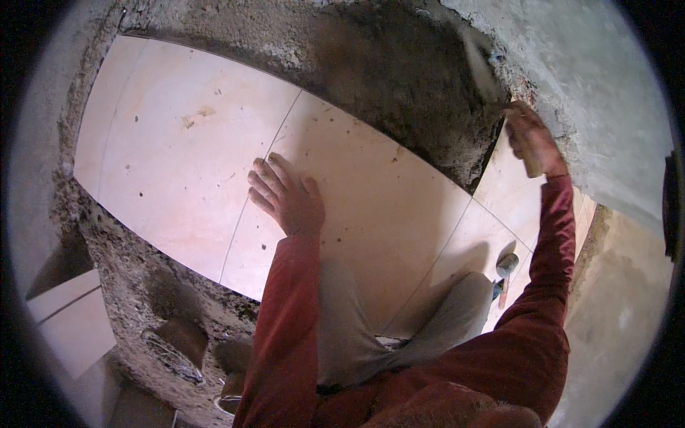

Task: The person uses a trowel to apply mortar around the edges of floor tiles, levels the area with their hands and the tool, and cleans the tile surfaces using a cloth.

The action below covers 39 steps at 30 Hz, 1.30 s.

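My left hand (287,197) lies flat on a large cream floor tile (371,207), fingers spread across the joint with the neighbouring cream tile (185,121). Out to the far right, beside the wall, my right hand (531,139) is closed round a short tan handle (533,165), which looks wooden. The far end of that tool cannot be made out. Beneath the hand is another cream tile (506,185), next to the edge of the dark mortar bed (414,93). Crumbs of mortar dot the tiles.
My knees (457,307) rest over the tiles. Right of them lies a tool with a round grey head (507,265) and a reddish handle. A bare grey wall (606,107) rises at the right. Loose tiles (75,328) and a bucket (182,342) are at the lower left.
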{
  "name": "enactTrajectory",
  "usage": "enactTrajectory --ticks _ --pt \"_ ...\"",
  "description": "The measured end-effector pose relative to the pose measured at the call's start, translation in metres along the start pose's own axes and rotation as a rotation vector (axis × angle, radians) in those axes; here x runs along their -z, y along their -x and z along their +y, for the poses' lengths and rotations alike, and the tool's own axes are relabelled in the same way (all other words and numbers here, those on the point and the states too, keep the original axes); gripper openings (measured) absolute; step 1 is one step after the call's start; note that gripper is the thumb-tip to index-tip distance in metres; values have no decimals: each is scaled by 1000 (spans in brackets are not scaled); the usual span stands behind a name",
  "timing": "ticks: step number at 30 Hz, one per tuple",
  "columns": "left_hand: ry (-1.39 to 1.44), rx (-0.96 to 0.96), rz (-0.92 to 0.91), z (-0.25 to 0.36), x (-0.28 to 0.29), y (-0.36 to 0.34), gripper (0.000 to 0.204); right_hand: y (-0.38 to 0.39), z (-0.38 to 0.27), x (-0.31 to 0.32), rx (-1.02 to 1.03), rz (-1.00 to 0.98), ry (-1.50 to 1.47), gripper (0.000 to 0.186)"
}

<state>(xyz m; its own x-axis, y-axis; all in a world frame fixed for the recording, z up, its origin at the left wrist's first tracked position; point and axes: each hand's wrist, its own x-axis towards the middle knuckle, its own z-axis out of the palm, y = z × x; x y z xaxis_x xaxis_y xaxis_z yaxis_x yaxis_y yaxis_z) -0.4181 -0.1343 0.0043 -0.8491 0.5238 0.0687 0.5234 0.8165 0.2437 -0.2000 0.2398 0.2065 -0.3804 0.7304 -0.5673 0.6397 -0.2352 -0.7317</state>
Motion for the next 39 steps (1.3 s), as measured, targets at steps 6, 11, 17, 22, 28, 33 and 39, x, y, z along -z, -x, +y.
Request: enactTrajectory --ticks 6,11,17,22,28,33,39 --pt "-46 25 -22 3 -4 -3 82 -103 2 -37 432 111 760 57" --pt "-81 17 -38 3 -4 -1 81 -176 -1 -81 887 250 1105 54" --pt "-119 -13 -40 2 -7 0 84 -208 29 -111 799 302 1153 55" --pt "-155 7 -78 6 -7 -1 84 -235 28 -68 307 409 975 59" --pt "-137 -3 -75 6 -6 0 83 -228 64 -26 317 460 994 60" --pt "-137 7 -81 5 -6 0 83 -214 105 42 337 464 1044 64" --pt "-96 2 -59 4 -6 0 81 -143 121 94 412 502 1091 59"
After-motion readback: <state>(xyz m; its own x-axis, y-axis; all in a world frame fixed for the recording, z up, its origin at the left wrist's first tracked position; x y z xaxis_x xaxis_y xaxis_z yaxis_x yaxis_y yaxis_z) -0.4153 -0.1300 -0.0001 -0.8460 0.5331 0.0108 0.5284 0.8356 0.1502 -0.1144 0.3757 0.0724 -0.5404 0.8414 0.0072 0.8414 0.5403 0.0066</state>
